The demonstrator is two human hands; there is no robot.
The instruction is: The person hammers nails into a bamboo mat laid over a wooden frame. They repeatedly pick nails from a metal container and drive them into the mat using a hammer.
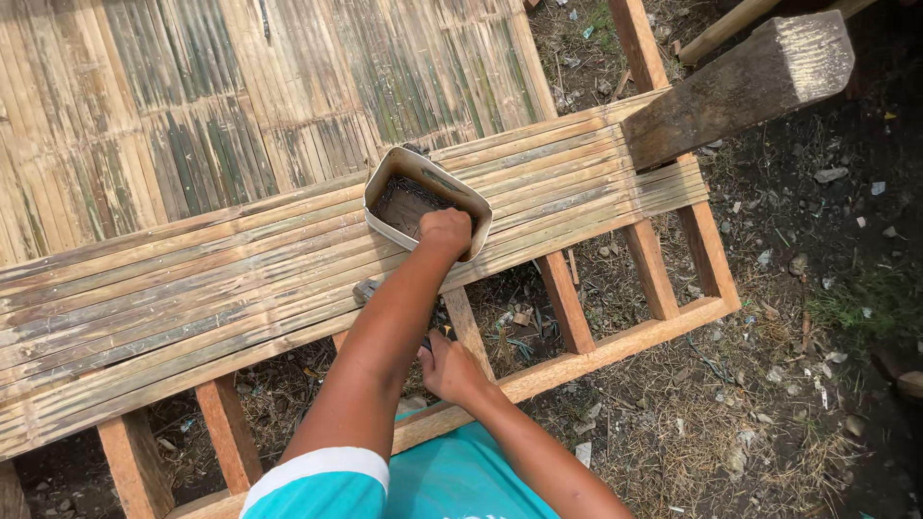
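Outdoors, on dirt ground [798,317] strewn with dry grass and scraps, a wooden frame [615,346] carries rows of split bamboo slats [192,288], with a woven bamboo panel [192,106] lying beyond them.

The left hand [445,232] reaches forward with its fingers curled down into a small, dented white container [423,197] that sits on the slats. It looks closed around something inside, but what it has hold of is hidden by the knuckles; dark, thin pieces lie at the container's bottom, likely nails. Just this side of that arm, at the near edge of the slats, a grey metal head [365,288] shows, probably a hammer, the rest covered by the forearm.

The right hand [450,370] sits nearer the body, below the slat edge, over an open bay of the frame. It is loosely closed on a small dark and yellow object; I cannot tell what it is.

By the look of it, the step in hand is fetching a fastener from the container. The next move would call for lifting the fingers out cleanly without tipping the light container, and bringing the piece to a slat over a rail.

A heavy timber beam [740,86] juts in beyond and to the right.
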